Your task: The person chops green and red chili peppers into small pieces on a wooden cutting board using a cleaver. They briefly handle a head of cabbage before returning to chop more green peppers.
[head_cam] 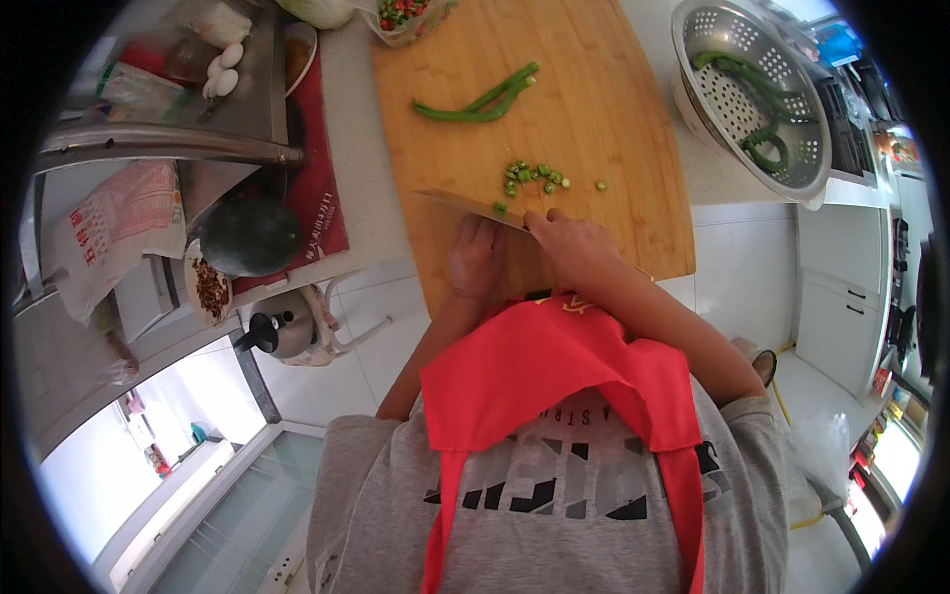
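My right hand [575, 246] grips a kitchen knife [467, 205], its blade pointing left across the wooden cutting board [623, 96]. My left hand [476, 256] rests on the board on the near side of the blade, with its fingers bent down; whatever lies under them is hidden. A bit of green pepper clings to the blade. Just beyond it are several cut green pepper slices [524, 175], one lying apart to the right. Farther up the board lie long green peppers [475, 113].
A steel colander [742, 96] with green peppers stands at the right. At upper left, a plastic bag of chopped red and green peppers [401, 13] touches the board's edge. A watermelon [251, 236], a plate of dried spices [210, 289] and eggs [226, 82] are at the left.
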A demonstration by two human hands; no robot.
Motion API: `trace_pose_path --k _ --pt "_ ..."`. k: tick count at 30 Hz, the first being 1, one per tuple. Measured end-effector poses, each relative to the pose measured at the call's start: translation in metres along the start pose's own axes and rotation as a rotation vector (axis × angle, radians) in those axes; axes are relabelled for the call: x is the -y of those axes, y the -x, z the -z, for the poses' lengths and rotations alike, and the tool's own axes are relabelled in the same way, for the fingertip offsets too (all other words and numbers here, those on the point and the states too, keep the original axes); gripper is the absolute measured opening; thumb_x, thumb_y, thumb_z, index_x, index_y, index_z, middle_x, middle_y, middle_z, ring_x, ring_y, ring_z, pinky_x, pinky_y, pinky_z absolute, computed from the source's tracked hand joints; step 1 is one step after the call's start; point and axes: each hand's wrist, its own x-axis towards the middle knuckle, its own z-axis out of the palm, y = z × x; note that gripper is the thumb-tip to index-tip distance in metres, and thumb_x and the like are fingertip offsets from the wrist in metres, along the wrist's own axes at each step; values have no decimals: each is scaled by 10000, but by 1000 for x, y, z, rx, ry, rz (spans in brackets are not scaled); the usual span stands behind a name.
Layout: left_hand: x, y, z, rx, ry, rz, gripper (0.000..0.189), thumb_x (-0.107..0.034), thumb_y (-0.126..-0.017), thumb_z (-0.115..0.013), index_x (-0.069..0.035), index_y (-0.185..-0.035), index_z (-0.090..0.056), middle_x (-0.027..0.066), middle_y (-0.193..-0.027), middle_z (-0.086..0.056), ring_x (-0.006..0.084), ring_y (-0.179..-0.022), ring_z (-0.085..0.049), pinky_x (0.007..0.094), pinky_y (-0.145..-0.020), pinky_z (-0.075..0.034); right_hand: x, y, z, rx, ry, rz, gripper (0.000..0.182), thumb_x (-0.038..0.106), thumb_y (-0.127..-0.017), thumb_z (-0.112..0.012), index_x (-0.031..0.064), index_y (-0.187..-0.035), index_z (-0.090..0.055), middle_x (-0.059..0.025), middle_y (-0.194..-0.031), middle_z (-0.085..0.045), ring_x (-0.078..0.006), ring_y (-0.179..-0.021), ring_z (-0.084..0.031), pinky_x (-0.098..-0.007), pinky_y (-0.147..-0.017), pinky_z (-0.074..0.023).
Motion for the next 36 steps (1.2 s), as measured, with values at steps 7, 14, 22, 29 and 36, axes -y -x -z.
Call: trace_pose_path --k 7,14,22,29,36 --pt "-3 1 4 -30 13 30 98 -55 -733 -614 -45 -825 -583 100 -855 -571 275 -801 -549 335 -655 -473 -10 18 8 4 -115 -68 267 134 -752 -554 71 -990 -453 -167 -925 -556 -342 -806 -591 -436 -654 -482" --pt "-6 8 3 23 23 124 138 -29 -714 -605 -34 -848 -572 115 -810 -546 296 -769 -530 366 -638 -466 -4 57 32 171 -60 -176 207 170 -795 -498 70 -976 -478 -165 -916 -555 -349 -795 -592 -433 -642 -486" --pt "8 10 2 26 -11 44 162 -39 -707 -603 -28 -867 -582 126 -855 -555 306 -783 -539 373 -661 -464 10 -2 0 33 -84 -10 232 120 -775 -498 56 -993 -449 -174 -921 -542 -363 -781 -589 -438 -635 -482" --pt "-4 4 11 -17 38 76 135 -73 -749 -604 -37 -879 -587 143 -888 -580 311 -820 -551 372 -693 -463 -9 24 17 76 -103 -181 218 99 -810 -425 75 -1025 -449 -184 -968 -540 -352 -822 -587 -444 -676 -477" --pt "-6 -12 -7 39 24 40 136 -68 -731 -612 -37 -861 -588 116 -823 -581 294 -776 -550 361 -660 -464 -23 55 26 109 -29 -173 311 182 -746 -572 78 -1004 -434 -164 -922 -545 -341 -794 -589 -424 -659 -478"
